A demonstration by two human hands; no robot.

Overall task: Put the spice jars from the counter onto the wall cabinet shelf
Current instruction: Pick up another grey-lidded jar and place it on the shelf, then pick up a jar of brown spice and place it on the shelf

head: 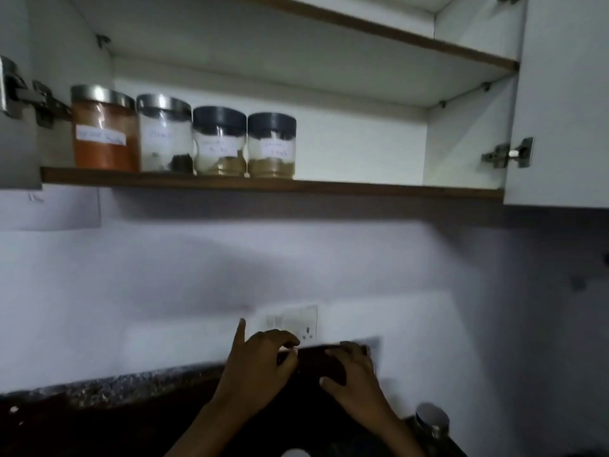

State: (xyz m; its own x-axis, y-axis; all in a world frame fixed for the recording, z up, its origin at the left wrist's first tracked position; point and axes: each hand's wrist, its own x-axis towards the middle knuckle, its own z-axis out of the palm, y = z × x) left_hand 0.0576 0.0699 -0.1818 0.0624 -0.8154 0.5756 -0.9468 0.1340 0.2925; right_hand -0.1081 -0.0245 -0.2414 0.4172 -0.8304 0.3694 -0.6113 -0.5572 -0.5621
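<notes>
Several labelled spice jars stand in a row at the left end of the lower cabinet shelf (362, 188): an orange-filled jar (103, 133) and a clear jar (164, 136), both with steel lids, then two black-lidded jars (220, 143) (272, 146) holding brown powder. Low in the view, in front of the wall socket, my left hand (260, 367) and my right hand (356, 377) grip a dark jar (321, 361) between them. The jar is blurred, and its label and contents cannot be made out. Another steel-lidded jar (431, 418) stands on the counter at the bottom right.
The right part of the lower shelf is bare, and an upper shelf (428, 44) hangs above it. Cabinet doors stand open at the left (16, 127) and right (560, 110), with hinges showing. A wall socket (301, 321) sits behind my hands. The dark speckled counter (99, 394) runs along the bottom.
</notes>
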